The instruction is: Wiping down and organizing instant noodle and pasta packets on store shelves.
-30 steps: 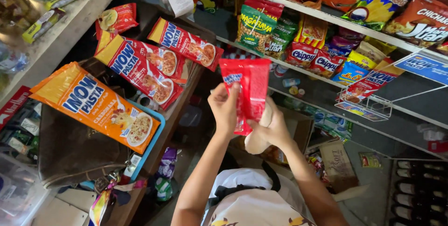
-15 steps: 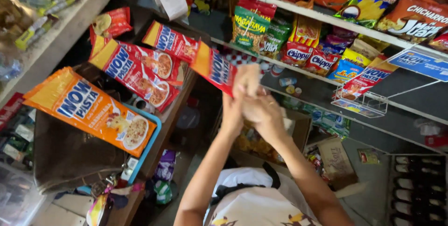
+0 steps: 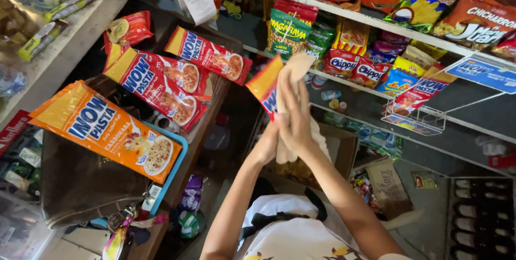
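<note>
I hold a red and orange pasta packet (image 3: 265, 85) up in front of me, tilted so I see it nearly edge-on. My left hand (image 3: 267, 146) grips it from below and is mostly hidden behind my right hand. My right hand (image 3: 293, 114) lies flat against the packet with a beige cloth (image 3: 301, 65) pressed under it. The cloth sticks out above my fingertips and hangs below my palm.
Two more red pasta packets (image 3: 161, 85) (image 3: 209, 56) lie on the counter at left. An orange one (image 3: 107, 128) rests on a blue tray (image 3: 177, 168) over a brown bag (image 3: 80, 185). Snack bags (image 3: 344, 64) fill the shelves ahead. A wire rack (image 3: 414, 117) is at right and a cardboard box (image 3: 338, 147) below.
The packet turned from facing me flat to tilted edge-on and moved left. My hands closed together on it, and the cloth now covers its side.
</note>
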